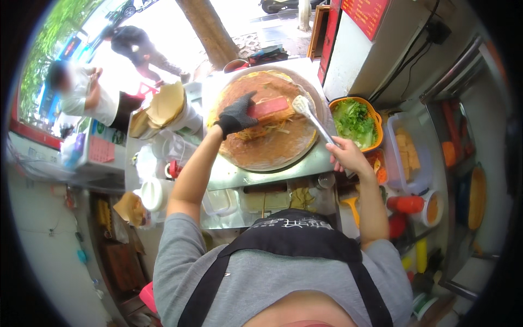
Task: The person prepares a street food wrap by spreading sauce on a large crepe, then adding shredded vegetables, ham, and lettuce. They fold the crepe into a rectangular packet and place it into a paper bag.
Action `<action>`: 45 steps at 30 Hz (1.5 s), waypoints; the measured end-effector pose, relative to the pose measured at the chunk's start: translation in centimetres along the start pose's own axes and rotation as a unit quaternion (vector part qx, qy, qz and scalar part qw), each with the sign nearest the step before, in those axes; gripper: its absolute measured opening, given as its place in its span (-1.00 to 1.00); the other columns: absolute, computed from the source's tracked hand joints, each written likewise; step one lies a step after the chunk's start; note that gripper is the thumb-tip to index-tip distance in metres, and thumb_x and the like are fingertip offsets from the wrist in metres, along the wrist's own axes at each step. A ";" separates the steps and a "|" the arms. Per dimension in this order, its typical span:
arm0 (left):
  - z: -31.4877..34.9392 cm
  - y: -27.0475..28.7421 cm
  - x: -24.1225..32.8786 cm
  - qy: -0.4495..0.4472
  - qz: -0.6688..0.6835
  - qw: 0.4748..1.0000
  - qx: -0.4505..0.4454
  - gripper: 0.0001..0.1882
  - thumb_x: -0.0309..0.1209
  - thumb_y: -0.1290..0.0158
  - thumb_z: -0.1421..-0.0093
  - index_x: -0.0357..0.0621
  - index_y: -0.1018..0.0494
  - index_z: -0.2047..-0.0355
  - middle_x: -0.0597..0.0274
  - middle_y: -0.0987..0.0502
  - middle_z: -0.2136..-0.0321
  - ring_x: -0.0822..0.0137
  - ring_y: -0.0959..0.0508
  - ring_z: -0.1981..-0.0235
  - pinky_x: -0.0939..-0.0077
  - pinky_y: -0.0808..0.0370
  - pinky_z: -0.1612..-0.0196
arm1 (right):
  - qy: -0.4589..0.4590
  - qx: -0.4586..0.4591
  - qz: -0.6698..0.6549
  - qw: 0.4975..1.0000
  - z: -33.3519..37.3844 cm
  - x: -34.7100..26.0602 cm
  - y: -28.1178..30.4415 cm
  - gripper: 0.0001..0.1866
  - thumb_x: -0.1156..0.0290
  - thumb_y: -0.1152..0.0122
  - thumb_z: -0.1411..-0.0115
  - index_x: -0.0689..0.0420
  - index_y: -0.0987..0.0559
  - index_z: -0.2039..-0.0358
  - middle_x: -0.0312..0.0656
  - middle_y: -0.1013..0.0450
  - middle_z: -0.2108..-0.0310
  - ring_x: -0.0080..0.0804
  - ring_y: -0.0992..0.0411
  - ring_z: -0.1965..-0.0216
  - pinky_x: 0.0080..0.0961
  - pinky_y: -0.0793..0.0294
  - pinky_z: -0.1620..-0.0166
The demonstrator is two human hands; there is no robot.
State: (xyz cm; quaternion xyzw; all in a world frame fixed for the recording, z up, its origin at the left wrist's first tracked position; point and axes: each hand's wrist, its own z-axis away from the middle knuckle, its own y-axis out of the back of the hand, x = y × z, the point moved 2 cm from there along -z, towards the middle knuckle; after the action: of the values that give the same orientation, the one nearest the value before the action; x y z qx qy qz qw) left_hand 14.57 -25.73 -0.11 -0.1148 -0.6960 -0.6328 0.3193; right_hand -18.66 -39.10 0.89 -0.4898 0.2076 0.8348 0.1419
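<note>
A round pancake (245, 152) spread with reddish-brown sauce lies on the griddle (315, 87). A pink slab of meat (272, 107) rests near the middle of the griddle, on top of the pancake, with pale shreds (267, 131) along its near side. The left hand (236, 115), in a dark glove, reaches over the left half of the griddle, at the slab's left end. Its thumb and fingers are spread apart; whether they pinch the slab, I cannot tell. The bare right hand (348, 155), at the right edge of the griddle, has its fingers closed around the silver handle of a tool (311, 115). The tool's pale head is over the right part of the griddle, just beside the slab's right end.

Right of the griddle, green lettuce (353, 121) fills an orange basket (379, 119), and farther right, tan pieces (407, 157) lie in a clear tub (426, 159). Left of the griddle are brown paper bags (166, 103). Beyond it rises a tree trunk (210, 30), and two people (90, 95) are farther off to its left.
</note>
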 end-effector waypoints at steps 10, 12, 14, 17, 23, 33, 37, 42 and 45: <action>-0.5 -1.9 0.7 -0.021 -0.078 0.997 -0.017 -0.15 -0.26 -0.26 0.12 -0.01 -0.15 -0.20 0.01 -0.42 0.03 0.07 -0.42 -0.02 0.30 -0.36 -0.07 | -0.007 0.034 -0.079 0.996 1.6 1.7 -0.9 -0.56 0.27 0.03 -0.27 0.19 -0.34 -0.11 -0.30 -0.37 0.63 -0.62 -0.33 0.74 -0.71 -0.30 0.70; -0.1 -1.4 1.4 -0.010 -0.089 0.996 -0.024 -0.14 -0.28 -0.28 0.13 0.01 -0.15 -0.20 0.02 -0.41 0.01 0.06 -0.41 -0.03 0.31 -0.35 -0.08 | -0.001 0.060 -0.083 0.995 1.9 2.3 0.0 -0.62 0.25 0.04 -0.27 0.20 -0.39 -0.01 -0.30 -0.36 0.62 -0.63 -0.32 0.75 -0.71 -0.29 0.70; 0.2 -0.9 2.4 0.009 -0.104 0.994 -0.033 -0.16 -0.27 -0.27 0.12 0.04 -0.17 -0.19 0.02 -0.39 -0.03 0.05 -0.40 -0.05 0.29 -0.35 -0.09 | -0.018 0.067 -0.071 0.995 2.1 3.1 1.2 -0.62 0.25 0.04 -0.27 0.20 -0.40 -0.01 -0.31 -0.37 0.62 -0.63 -0.32 0.75 -0.71 -0.29 0.70; 1.0 -0.5 2.2 -0.045 -0.137 0.989 -0.012 -0.22 -0.23 -0.26 0.09 0.08 -0.22 -0.17 0.04 -0.34 -0.08 0.02 -0.38 -0.06 0.28 -0.34 -0.10 | -0.031 0.057 -0.083 0.994 2.8 3.6 2.0 -0.58 0.24 0.01 -0.25 0.20 -0.38 -0.06 -0.30 -0.37 0.62 -0.62 -0.34 0.74 -0.70 -0.29 0.70; 0.5 0.9 5.0 -0.033 -0.091 0.994 0.041 -0.43 -0.22 -0.15 -0.04 0.06 -0.32 -0.10 0.03 -0.41 0.04 0.06 -0.43 0.00 0.30 -0.37 -0.03 | 0.010 0.043 -0.082 0.996 1.9 4.1 1.9 -0.56 0.29 0.00 -0.25 0.17 -0.36 -0.11 -0.33 -0.37 0.65 -0.64 -0.33 0.74 -0.71 -0.29 0.70; -7.7 -3.1 7.7 -0.016 -0.090 0.995 -0.046 -0.62 -0.48 0.10 -0.11 0.01 -0.46 0.04 0.06 -0.55 0.25 0.23 -0.53 0.21 0.45 -0.43 0.15 | 0.099 -0.015 0.081 0.992 2.6 0.3 2.6 -0.57 0.38 -0.07 -0.19 0.10 -0.40 -0.10 -0.31 -0.40 0.65 -0.68 -0.33 0.72 -0.71 -0.35 0.61; -7.0 -2.6 8.9 0.026 0.097 0.995 -0.018 -0.72 -0.50 0.09 -0.10 -0.06 -0.58 0.25 0.17 -0.56 0.33 0.35 -0.51 0.26 0.54 -0.41 0.15 | 0.063 -0.040 0.000 0.997 0.7 1.5 4.7 -0.60 0.35 0.00 -0.23 0.16 -0.39 -0.08 -0.32 -0.39 0.63 -0.65 -0.34 0.72 -0.70 -0.34 0.65; -6.1 -2.5 7.7 -0.027 -0.143 0.988 0.044 -0.80 -0.42 0.04 -0.13 0.03 -0.59 0.34 0.07 -0.57 0.41 0.15 -0.56 0.37 0.38 -0.44 0.27 | 0.010 -0.057 -0.061 0.996 -5.1 3.1 6.5 -0.65 0.22 0.01 -0.26 0.22 -0.44 0.08 -0.32 -0.38 0.61 -0.61 -0.37 0.70 -0.69 -0.33 0.68; -6.1 -3.1 6.2 -0.036 -0.186 0.980 0.067 -0.82 -0.32 0.02 -0.14 0.10 -0.59 0.38 0.12 -0.57 0.43 0.12 -0.56 0.38 0.28 -0.44 0.28 | 0.001 -0.103 -0.098 0.990 -7.0 1.9 6.1 -0.68 0.21 -0.01 -0.26 0.20 -0.46 0.15 -0.33 -0.38 0.61 -0.63 -0.37 0.70 -0.70 -0.32 0.68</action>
State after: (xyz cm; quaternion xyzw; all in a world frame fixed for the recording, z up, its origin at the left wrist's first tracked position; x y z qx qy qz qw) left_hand 9.88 -33.63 0.97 0.0153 -0.7569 -0.6286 0.1782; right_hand -16.91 -47.74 -2.58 -0.5210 0.0715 0.8330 0.1719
